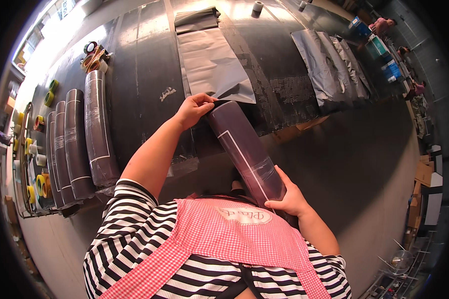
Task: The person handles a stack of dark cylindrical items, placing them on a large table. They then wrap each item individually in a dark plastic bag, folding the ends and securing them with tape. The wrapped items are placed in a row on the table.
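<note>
left hand point(196, 110): at the near edge of the surface point(139, 74), by the upper end of the dark wrapped roll point(244, 144). thumb and forefinger pinched together, no visible gap, on the dark lip of the grey bag point(212, 62); other fingers curled in.

right hand point(290, 197): opened to about the roll's width, gripping its lower end. thumb on the body side, fingers over the far side, palm against the roll.

roll: purple-grey, clear film outside, thin white line running lengthwise and turning a corner near the top. sits at a slant, upper end at the near edge of the surface right by the bag mouth, lower end close to the pink checked apron point(234, 229). can't tell whether the upper end is inside the mouth.

bag: lies flat, running from the near edge toward the far edge, far end folded over and darker.

left part of surface: four wrapped rolls point(99, 129) side by side, ends at the near edge. beyond them a tape cluster point(92, 59), then two green tape rolls point(51, 93) nearer the left edge.

right part: silver sheets point(329, 67) overlapping, reaching the near edge. small white roll point(257, 9) near the far edge.
</note>
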Motion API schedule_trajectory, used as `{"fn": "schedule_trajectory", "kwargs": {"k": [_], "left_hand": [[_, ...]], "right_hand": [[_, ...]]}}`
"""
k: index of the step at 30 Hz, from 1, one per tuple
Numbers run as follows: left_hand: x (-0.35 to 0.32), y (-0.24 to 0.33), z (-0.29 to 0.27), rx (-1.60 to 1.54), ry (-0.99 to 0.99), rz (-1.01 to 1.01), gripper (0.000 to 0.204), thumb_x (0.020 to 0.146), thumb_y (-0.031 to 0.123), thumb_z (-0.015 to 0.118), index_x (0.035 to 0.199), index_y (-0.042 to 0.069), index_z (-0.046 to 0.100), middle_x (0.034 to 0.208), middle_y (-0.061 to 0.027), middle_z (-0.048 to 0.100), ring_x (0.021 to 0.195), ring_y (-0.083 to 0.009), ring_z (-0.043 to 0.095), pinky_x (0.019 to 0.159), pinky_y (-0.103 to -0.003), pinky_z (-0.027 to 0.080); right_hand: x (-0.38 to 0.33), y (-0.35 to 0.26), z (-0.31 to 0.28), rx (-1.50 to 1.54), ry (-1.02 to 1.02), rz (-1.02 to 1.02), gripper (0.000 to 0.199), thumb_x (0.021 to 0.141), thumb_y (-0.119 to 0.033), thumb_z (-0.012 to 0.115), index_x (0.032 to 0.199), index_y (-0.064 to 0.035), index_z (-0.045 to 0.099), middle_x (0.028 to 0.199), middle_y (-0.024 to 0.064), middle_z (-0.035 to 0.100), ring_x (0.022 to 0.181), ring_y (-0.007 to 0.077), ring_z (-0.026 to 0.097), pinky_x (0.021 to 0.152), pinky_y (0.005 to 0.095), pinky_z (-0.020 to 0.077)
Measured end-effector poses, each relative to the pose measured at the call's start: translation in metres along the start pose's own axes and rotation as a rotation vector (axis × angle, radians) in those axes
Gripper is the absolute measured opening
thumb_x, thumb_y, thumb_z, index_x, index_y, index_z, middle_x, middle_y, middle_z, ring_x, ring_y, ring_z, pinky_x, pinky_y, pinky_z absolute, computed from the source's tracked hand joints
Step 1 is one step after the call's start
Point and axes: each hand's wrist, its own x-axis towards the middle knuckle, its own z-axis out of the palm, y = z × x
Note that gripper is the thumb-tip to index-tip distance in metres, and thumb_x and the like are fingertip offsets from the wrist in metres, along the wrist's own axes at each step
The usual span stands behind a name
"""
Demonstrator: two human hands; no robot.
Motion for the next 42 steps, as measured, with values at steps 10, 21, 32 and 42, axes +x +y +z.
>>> {"fn": "schedule_trajectory", "kwargs": {"k": [10,21,32,42], "left_hand": [[0.094,0.061,-0.031,0.534,0.279,0.262,0.01,0.08,0.006,0.057,0.087,-0.001,0.054,0.12,-0.0119,0.07,0.083,-0.0218,0.065,0.078,-0.031,0.052],[0.102,0.024,-0.036,0.143,0.332,0.321,0.008,0.086,-0.007,0.051,0.089,0.001,0.051,0.128,-0.0133,0.064,0.1,-0.0167,0.059,0.093,-0.027,0.045],[-0.038,0.034,0.027,0.567,0.17,0.242,0.016,0.074,-0.01,0.06,0.081,0.005,0.06,0.082,-0.01,0.059,0.081,-0.0298,0.06,0.074,-0.037,0.049],[-0.13,0.05,0.098,0.279,-0.552,-0.137,0.011,0.086,0.008,0.072,0.094,0.002,0.068,0.084,-0.0092,0.065,0.081,-0.0203,0.064,0.076,-0.033,0.051]], "right_hand": [[0.127,-0.053,0.024,0.103,0.044,-0.124,0.115,0.069,-0.027,0.089,0.157,-0.0045,0.019,0.141,0.0165,0.053,0.13,0.0253,0.051,0.109,0.0342,0.0402],[0.354,-0.083,-0.024,-0.707,0.625,-0.488,0.043,0.079,-0.026,0.076,0.118,-0.0092,0.065,0.123,0.0147,0.058,0.119,0.0324,0.056,0.099,0.0429,0.0479],[0.254,-0.055,-0.02,-0.297,-0.263,-0.663,0.031,0.079,-0.003,0.061,0.108,-0.0054,0.069,0.103,0.0176,0.07,0.099,0.0381,0.066,0.087,0.0403,0.0529],[0.161,-0.018,-0.019,-0.432,-0.756,0.001,0.034,0.092,-0.014,0.064,0.125,-0.0049,0.064,0.12,0.0108,0.069,0.105,0.0222,0.064,0.094,0.033,0.0502]]}}
